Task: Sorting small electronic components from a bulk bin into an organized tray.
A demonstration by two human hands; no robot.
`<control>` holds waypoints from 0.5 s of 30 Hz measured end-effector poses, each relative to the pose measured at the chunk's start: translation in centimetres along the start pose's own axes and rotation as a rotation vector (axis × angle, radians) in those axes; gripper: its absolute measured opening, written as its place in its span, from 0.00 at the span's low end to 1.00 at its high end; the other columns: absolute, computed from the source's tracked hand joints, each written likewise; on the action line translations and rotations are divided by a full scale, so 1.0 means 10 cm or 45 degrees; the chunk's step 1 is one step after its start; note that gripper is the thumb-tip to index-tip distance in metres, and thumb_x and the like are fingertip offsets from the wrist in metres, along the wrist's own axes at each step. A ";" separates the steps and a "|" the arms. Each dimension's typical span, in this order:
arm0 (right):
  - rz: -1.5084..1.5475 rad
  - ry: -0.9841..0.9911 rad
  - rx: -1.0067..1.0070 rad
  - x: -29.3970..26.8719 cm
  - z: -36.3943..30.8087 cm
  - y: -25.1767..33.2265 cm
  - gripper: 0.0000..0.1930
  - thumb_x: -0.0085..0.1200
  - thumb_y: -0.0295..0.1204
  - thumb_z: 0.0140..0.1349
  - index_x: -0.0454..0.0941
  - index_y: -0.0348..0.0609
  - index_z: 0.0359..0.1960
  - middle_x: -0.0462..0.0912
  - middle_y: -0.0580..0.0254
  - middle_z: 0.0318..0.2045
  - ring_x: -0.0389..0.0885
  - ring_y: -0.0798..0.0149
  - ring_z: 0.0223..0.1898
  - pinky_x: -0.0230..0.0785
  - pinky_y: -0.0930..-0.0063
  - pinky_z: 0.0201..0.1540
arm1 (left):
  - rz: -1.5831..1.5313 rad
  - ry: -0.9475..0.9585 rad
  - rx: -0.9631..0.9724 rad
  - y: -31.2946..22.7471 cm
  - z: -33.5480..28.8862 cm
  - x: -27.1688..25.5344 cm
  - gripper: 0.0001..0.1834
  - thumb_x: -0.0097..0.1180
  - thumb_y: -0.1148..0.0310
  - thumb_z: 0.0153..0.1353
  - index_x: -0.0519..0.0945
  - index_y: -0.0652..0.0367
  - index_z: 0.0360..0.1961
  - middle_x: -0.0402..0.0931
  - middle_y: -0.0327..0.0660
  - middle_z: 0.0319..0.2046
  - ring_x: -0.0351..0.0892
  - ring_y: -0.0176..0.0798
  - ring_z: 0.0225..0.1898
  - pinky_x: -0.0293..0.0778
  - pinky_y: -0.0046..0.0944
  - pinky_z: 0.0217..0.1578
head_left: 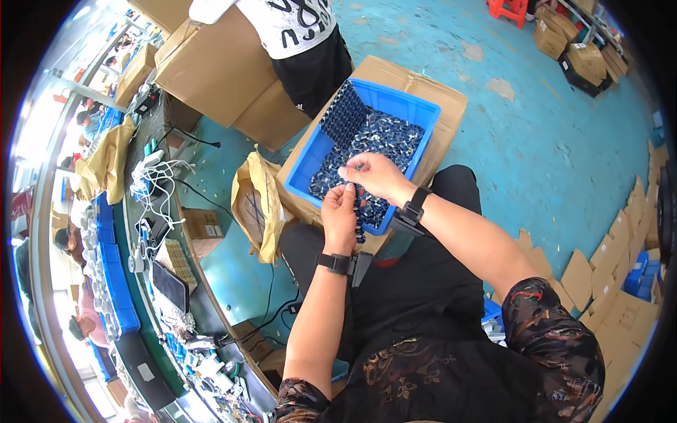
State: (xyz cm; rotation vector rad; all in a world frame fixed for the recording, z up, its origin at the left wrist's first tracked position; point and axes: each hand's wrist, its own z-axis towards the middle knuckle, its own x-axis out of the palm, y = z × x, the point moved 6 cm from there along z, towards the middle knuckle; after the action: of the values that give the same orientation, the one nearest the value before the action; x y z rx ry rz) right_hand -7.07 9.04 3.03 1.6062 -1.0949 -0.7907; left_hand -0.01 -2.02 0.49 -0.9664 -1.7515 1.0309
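Note:
A blue plastic bin (299, 170) stands in front of my knees, holding a heap of small dark blue pieces (386, 135) that look like little circuit boards. Against its far left corner leans a dark gridded panel (343, 116) of similar pieces. My left hand (340, 217) is closed over the bin's near edge, gripping a narrow dark strip (360, 227) of such pieces, which hangs down beside the fingers. Just above it, my right hand (379, 175) is pinched, fingertips close to the left thumb. What sits in that pinch is too small to make out.
The bin rests on a cardboard box (448, 99). Left of it stands an open yellow sack (255, 204), then a cluttered workbench with cables (156, 176) and a phone-like dark slab (171, 287). Another person (310, 63) stands beyond, near large cartons (218, 67). Flattened cardboard (620, 261) lies at right.

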 end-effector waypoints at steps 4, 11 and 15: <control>0.386 0.165 0.285 0.05 0.02 -0.15 0.13 0.57 0.37 0.67 0.80 0.38 0.39 0.79 0.65 0.26 0.68 0.75 0.16 0.62 0.78 0.17 | 0.065 0.014 0.068 -0.04 0.02 0.00 0.11 0.54 0.65 0.70 0.76 0.64 0.41 0.79 0.36 0.33 0.76 0.28 0.30 0.75 0.28 0.33; 0.114 -0.220 0.141 -0.02 -0.09 0.11 0.18 0.55 0.40 0.68 0.79 0.33 0.44 0.80 0.61 0.27 0.74 0.71 0.21 0.71 0.76 0.27 | -0.029 -0.122 0.141 -0.10 0.07 -0.08 0.10 0.53 0.64 0.71 0.77 0.61 0.40 0.78 0.34 0.33 0.73 0.25 0.31 0.72 0.28 0.34; -0.030 0.073 -0.112 0.12 -0.17 0.12 0.14 0.57 0.35 0.67 0.81 0.33 0.43 0.85 0.56 0.35 0.82 0.69 0.37 0.73 0.75 0.42 | -0.159 -0.211 0.061 -0.03 0.13 -0.09 0.10 0.52 0.64 0.71 0.78 0.60 0.37 0.77 0.33 0.31 0.71 0.25 0.30 0.69 0.28 0.33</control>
State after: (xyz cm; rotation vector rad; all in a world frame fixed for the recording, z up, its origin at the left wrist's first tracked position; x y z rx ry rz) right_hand -5.47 8.44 4.72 1.5613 -0.9889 -0.7925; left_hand -0.95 -3.22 0.12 -0.7495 -1.8876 1.0929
